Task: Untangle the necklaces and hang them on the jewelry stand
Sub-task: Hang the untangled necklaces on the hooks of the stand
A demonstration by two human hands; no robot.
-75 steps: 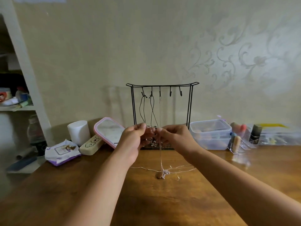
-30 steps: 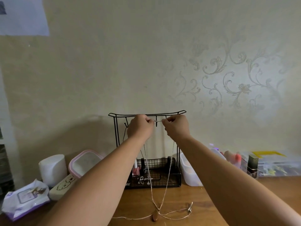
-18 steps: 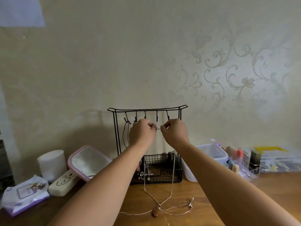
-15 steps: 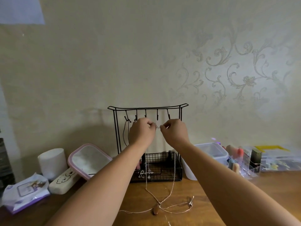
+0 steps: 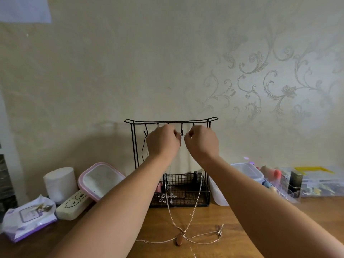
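From the head camera, no brand or wording can be read anywhere: the white glasses case (image 5: 73, 207) at the left carries only a cartoon outline drawing, and the print on the purple-edged wet-wipes pack (image 5: 29, 216) beside it is too small to make out. Both forearms cross the frame and hide much of the black wire jewelry stand (image 5: 171, 121); its top bar and hooks show above the knuckles, and its mesh basket base sits on the wooden table (image 5: 232, 216) between the arms. The left hand (image 5: 162, 141) and the right hand (image 5: 202, 142) are raised just under the bar, knuckles toward the camera, each with fingers curled and fingertips pinched on one end of the rose-gold chain necklace (image 5: 195, 205); the short stretch of chain between them lies right at a hook, though whether it rests on the hook cannot be told. The chain falls in a long V in front of the basket to a brown oval pendant (image 5: 179, 240) lying on the table, where a thin pale cord necklace (image 5: 204, 239) loops around it. A dark cord (image 5: 143, 149) hangs from the leftmost hook, partly behind the left hand. A white cylinder (image 5: 59, 183), a pink-rimmed container (image 5: 100, 180) and clear plastic boxes (image 5: 316, 183) line the wall.
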